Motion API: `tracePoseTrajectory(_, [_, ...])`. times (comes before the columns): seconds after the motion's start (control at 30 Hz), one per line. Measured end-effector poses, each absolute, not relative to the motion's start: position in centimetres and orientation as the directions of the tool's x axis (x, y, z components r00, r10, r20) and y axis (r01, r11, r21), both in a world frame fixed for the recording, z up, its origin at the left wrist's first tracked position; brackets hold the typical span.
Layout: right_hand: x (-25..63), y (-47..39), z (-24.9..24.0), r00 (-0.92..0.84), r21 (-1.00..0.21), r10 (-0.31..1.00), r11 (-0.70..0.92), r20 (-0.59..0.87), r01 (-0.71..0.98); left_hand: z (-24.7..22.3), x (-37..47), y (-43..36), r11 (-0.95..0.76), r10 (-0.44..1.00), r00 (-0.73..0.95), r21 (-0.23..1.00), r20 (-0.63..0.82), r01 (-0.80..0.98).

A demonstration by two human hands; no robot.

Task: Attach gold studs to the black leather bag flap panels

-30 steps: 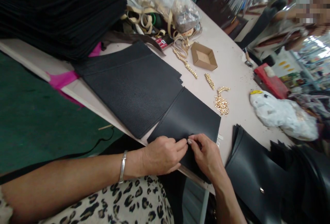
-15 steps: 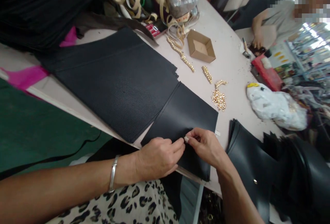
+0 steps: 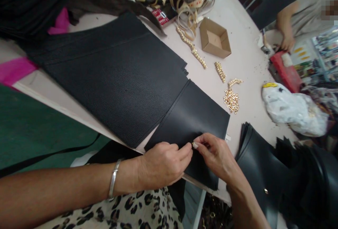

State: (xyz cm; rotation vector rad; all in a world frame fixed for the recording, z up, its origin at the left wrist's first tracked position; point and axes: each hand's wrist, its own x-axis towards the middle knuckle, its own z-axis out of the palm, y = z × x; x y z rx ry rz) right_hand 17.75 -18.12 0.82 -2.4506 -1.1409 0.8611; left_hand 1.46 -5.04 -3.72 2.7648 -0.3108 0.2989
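Note:
A smooth black leather panel lies at the table's near edge, over its front part. Above it my left hand is closed, thumb and forefinger pinched at the panel's middle. Facing it, fingertips almost touching, my right hand pinches a tiny gold-coloured metal fitting, mostly hidden by the fingers. What the left fingertips grip is covered. Beyond the panel are a loose pile of small gold fittings and short rows of the same pieces.
Grained black leather pieces are stacked to the left. More black leather panels lie on the right, one bearing a gold fitting. Farther back are an open cardboard box, a white plastic bag and a red box. A co-worker's hand is beyond.
The view has shifted slightly, moving the table items within the picture. Both hands keep their pinch over the panel. The co-worker's hand has moved closer to the red box.

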Motion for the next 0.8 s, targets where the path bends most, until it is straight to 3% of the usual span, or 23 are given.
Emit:
tracePoseTrajectory(0.17, [17.8,-18.2,0.9,0.489,-0.508,0.777,-0.630,-0.397,0.587,-4.0,1.4,-5.1,-0.915,-0.173,0.952,0.317,0.253,-0.250])
tracePoseTrajectory(0.8, [18.8,-15.6,1.2,0.481,-0.291,0.702,-0.680,-0.526,0.674,-4.2,1.4,-5.1,-0.894,-0.169,0.959,0.374,0.229,-0.246])
